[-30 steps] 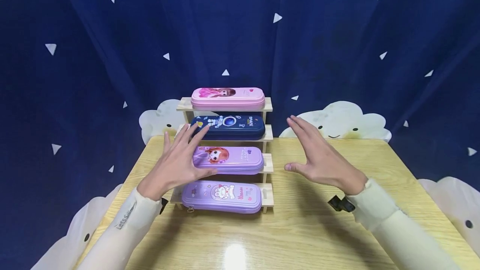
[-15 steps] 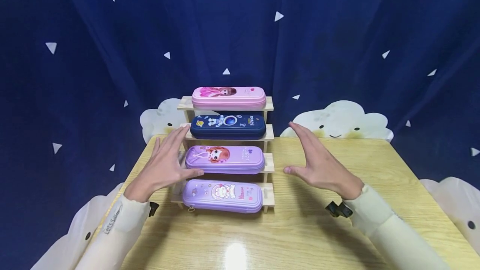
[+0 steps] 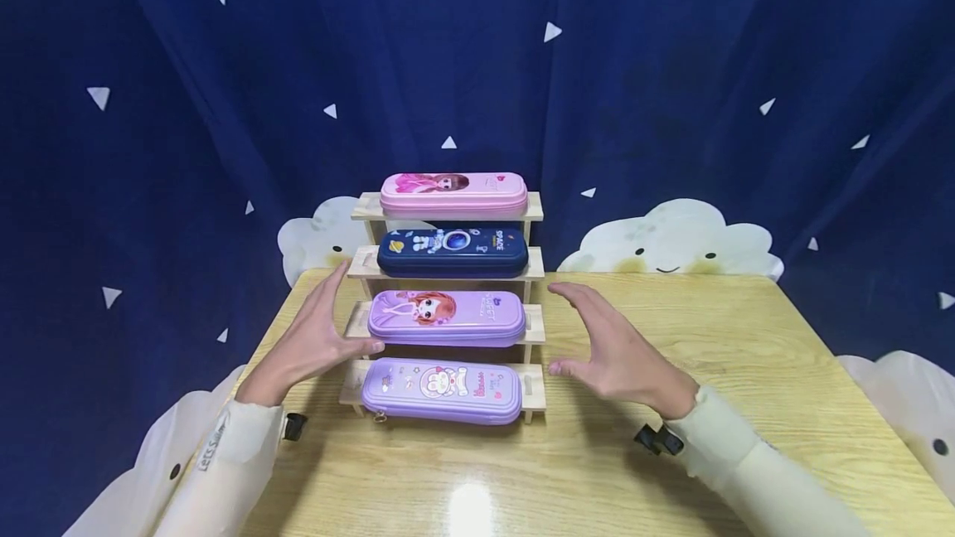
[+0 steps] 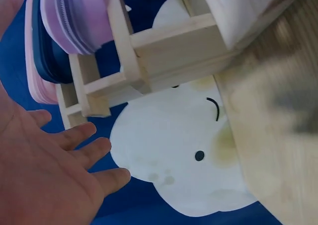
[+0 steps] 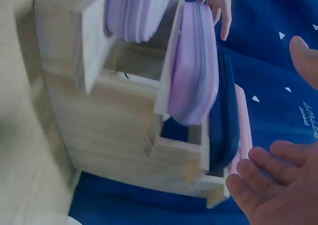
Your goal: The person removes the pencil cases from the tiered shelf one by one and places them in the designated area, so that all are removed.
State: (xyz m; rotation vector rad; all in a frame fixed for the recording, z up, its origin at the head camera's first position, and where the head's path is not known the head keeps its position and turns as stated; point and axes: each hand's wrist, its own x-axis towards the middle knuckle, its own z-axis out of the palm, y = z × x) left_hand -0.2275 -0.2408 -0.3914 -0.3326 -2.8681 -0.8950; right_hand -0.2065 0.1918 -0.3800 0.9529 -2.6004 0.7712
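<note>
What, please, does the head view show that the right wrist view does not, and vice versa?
Only the head view shows the astronaut print, left sleeve and right sleeve.
Only the right wrist view shows the side board of the rack.
Both show the pink case, navy case, two purple cases, left hand, right hand and curtain.

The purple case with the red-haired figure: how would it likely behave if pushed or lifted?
The purple case is probably fairly stiff, since its molded top looks smooth and undented. The shiny surface may be slightly slippery. Its wide, flat shape suggests sliding rather than rolling.
</note>
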